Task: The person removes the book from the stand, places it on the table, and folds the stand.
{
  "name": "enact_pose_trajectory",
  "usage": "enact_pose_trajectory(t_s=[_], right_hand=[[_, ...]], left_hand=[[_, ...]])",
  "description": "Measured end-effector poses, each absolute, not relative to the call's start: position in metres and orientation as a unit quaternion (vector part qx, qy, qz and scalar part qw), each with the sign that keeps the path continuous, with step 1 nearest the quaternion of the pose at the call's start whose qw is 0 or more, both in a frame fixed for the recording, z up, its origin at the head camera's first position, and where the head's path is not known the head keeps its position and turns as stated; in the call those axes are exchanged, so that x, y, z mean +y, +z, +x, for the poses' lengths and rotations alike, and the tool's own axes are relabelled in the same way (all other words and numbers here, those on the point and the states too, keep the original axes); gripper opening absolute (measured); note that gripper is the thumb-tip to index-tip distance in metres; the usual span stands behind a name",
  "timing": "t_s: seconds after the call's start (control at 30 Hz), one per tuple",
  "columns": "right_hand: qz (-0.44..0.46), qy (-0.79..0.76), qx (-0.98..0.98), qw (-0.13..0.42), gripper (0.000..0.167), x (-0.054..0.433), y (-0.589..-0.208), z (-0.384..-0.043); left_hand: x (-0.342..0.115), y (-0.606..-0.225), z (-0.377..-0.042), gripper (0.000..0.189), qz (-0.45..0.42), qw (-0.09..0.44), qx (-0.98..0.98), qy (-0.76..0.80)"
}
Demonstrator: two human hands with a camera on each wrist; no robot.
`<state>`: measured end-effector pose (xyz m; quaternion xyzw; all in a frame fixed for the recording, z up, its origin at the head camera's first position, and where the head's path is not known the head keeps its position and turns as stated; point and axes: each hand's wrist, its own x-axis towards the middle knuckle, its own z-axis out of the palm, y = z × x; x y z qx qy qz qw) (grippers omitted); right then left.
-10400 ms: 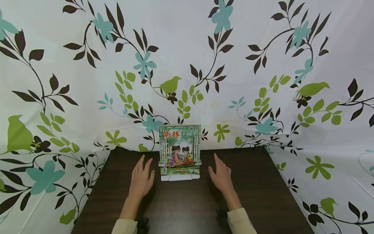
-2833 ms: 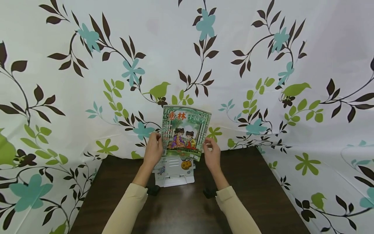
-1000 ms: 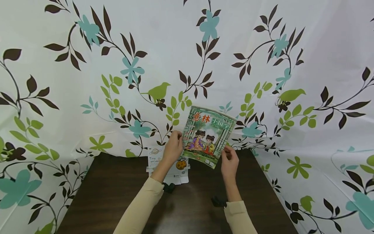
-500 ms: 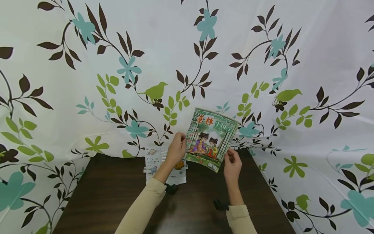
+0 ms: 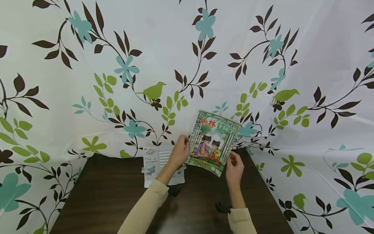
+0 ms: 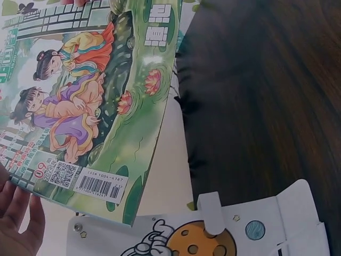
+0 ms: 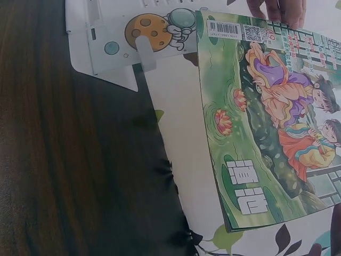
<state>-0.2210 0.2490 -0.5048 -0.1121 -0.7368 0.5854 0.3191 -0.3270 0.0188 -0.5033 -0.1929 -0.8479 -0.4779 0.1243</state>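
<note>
A green magazine (image 5: 214, 143) with two cartoon children on its cover is held up off the table, tilted clockwise. My left hand (image 5: 179, 151) grips its left edge, and my right hand (image 5: 234, 167) pinches the lower right edge. In the left wrist view, fingers (image 6: 36, 221) curl at the magazine's (image 6: 69, 117) barcode side. The right wrist view has the cover (image 7: 277, 106) seen sideways, with left-hand fingers (image 7: 279, 10) at its top. Left of the magazine stands a white book stand (image 5: 151, 167) printed "Tiny universe", partly hidden behind my left hand and forearm.
The dark wood table (image 5: 117, 198) runs back to a white cloth (image 5: 163, 32) patterned with leaves, birds and flowers. Clear clips (image 7: 145, 50) stick out at the stand's front. Black wrist straps (image 5: 223, 207) show at the cuffs.
The magazine stood on the book stand at first; both hands lifted it off and carried it right, tilting it. In the last half second it has come slightly lower and farther right.
</note>
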Motion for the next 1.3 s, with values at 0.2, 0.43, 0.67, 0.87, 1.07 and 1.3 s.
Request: enact_pose_trajectory(t_s=[0.2, 0.43, 0.67, 0.87, 1.07, 1.3], right_hand=[[-0.129, 0.579, -0.740, 0.318, 0.031, 0.262, -0.530, -0.231], [-0.142, 0.576, -0.739, 0.320, 0.029, 0.275, -0.554, -0.233], [-0.168, 0.568, -0.742, 0.315, 0.030, 0.277, -0.563, -0.227], [-0.176, 0.573, -0.739, 0.308, 0.030, 0.278, -0.571, -0.223], [-0.171, 0.577, -0.739, 0.304, 0.030, 0.277, -0.577, -0.220], [-0.174, 0.584, -0.735, 0.297, 0.031, 0.268, -0.569, -0.210]], left_hand=[[0.026, -0.510, -0.326, 0.014, -0.195, 0.111, -0.840, -0.495], [0.035, -0.517, -0.320, 0.015, -0.192, 0.090, -0.828, -0.519], [0.045, -0.531, -0.315, 0.019, -0.185, 0.086, -0.833, -0.515], [0.047, -0.538, -0.308, 0.023, -0.170, 0.061, -0.826, -0.534], [0.050, -0.550, -0.306, 0.017, -0.159, 0.068, -0.827, -0.536], [0.054, -0.571, -0.309, 0.023, -0.182, 0.109, -0.813, -0.542]])
